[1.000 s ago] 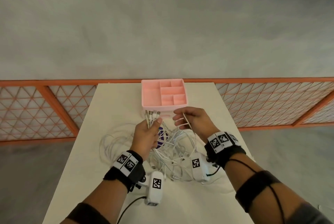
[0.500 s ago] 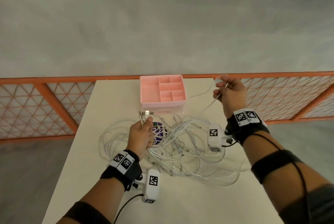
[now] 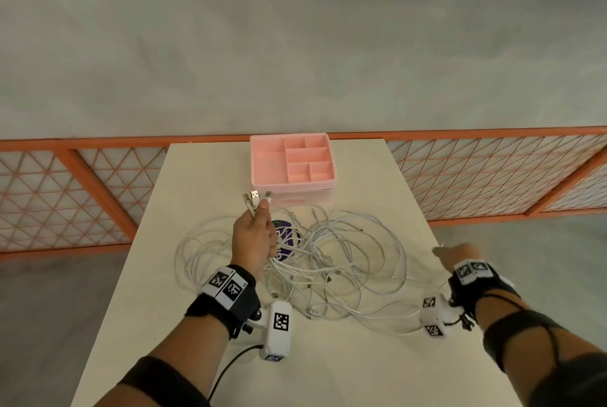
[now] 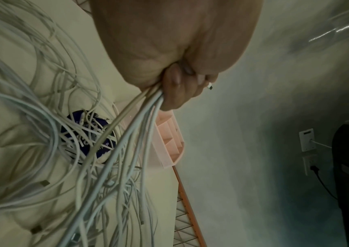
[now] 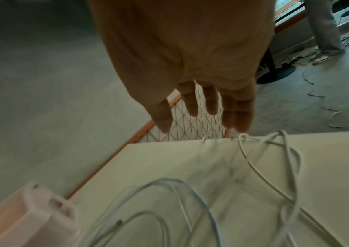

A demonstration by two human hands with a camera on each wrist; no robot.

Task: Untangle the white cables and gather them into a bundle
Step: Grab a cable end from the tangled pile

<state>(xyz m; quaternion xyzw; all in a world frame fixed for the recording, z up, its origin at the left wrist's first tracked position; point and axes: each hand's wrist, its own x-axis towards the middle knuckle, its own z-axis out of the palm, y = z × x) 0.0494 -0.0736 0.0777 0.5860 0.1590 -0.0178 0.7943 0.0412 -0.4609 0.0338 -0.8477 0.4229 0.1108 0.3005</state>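
Since half a second ago, the right hand [image 3: 455, 257] has dropped from beside the pink organiser tray [image 3: 267, 160] to the right edge of the table [image 3: 345, 370], and it no longer pinches a cable. In the right wrist view its fingers [image 5: 190, 103] hang straight and spread, palm down, holding nothing, just above a cable loop at the table's edge. The left hand [image 3: 253, 239] stays raised above the table's middle, forearm reaching forward, fist clenched around a bunch of the white cables [image 3: 328, 262]. Three USB plug ends [image 3: 256, 198] stick up out of the fist and point away from the person, toward the tray. In the left wrist view the gripped strands [image 4: 131, 127] run as one tight bunch from under the curled fingers [image 4: 175, 90] down to the table. There they spread into a loose tangle of wide loops lying across the middle of the table, between the two hands and in front of the tray. The tangle partly covers a round purple sticker [image 3: 285, 239] on the tabletop.
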